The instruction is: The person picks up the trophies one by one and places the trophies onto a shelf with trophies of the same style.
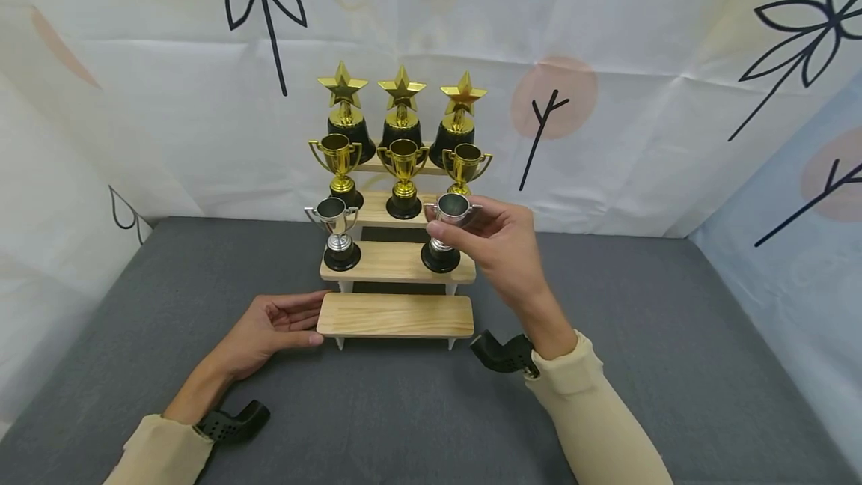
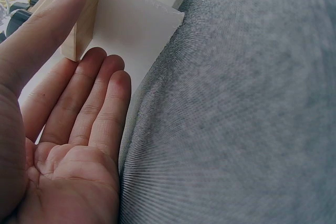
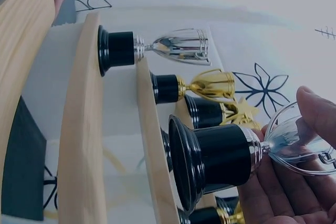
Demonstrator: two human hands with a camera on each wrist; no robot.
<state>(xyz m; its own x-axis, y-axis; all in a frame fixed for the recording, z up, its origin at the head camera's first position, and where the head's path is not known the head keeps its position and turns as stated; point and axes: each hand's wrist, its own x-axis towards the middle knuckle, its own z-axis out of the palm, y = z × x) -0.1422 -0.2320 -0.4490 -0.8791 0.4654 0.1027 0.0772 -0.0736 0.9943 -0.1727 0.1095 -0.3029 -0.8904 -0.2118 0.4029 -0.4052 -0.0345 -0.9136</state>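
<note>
My right hand [image 1: 505,245] grips a silver trophy cup [image 1: 441,258] by its bowl, thumb in front and fingers behind. The cup is upright over the right end of the second step [image 1: 397,264] of a wooden display riser. In the right wrist view its black base [image 3: 226,153] is apart from that step. Another silver trophy cup [image 1: 341,245] stands at the step's left end. My left hand [image 1: 269,331], fingers extended and palm up, is at the left end of the bare lowest step [image 1: 393,316]; its fingertips are beside the white side support [image 2: 136,24].
Three gold trophy cups [image 1: 404,189] stand on the third step. Behind them, three gold star trophies [image 1: 402,126] occupy the top step. The riser stands on a grey tabletop [image 1: 202,268], with a white patterned cloth [image 1: 438,6] behind it.
</note>
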